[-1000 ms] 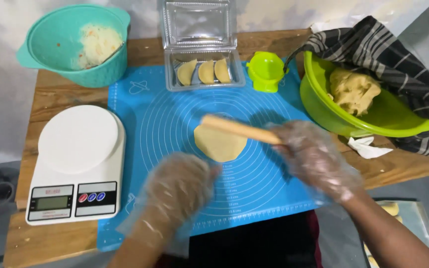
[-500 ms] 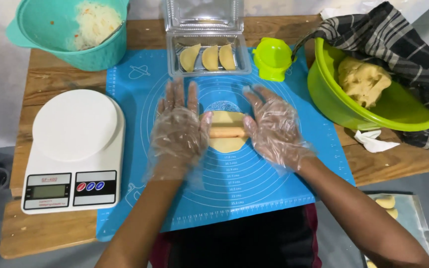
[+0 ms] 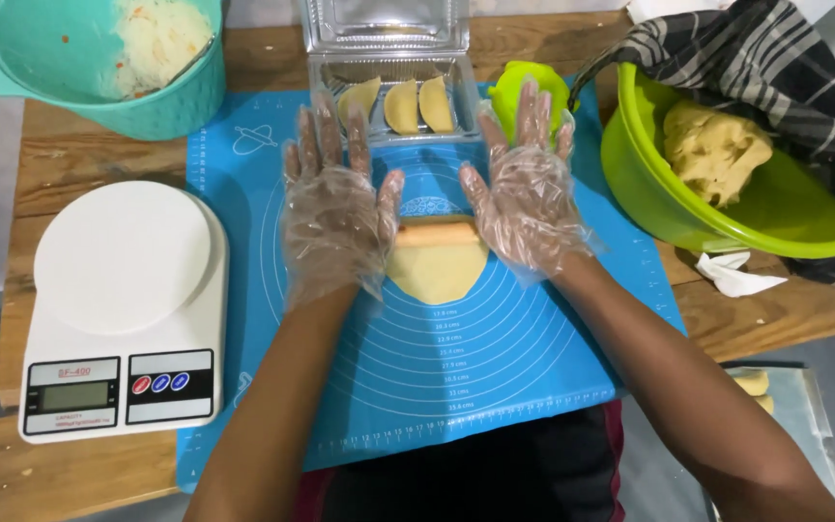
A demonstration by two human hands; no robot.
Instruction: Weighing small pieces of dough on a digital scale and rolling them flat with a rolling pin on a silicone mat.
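Pressing flat with fingers spread, the gloved left hand and right hand bear on the ends of a wooden pin lying across a dough round on the blue mat. Left sits a white scale. Beyond, a clear tray holds folded pastries; a teal bowl and a green bowl flank it on the tabletop.

One head cam only, so no 2nd view to share w/. It looked nearly straight down from above the bench, close in, facing away from the wearer's body. Blue mat filled centre frame; forearms entered from bottom edge.
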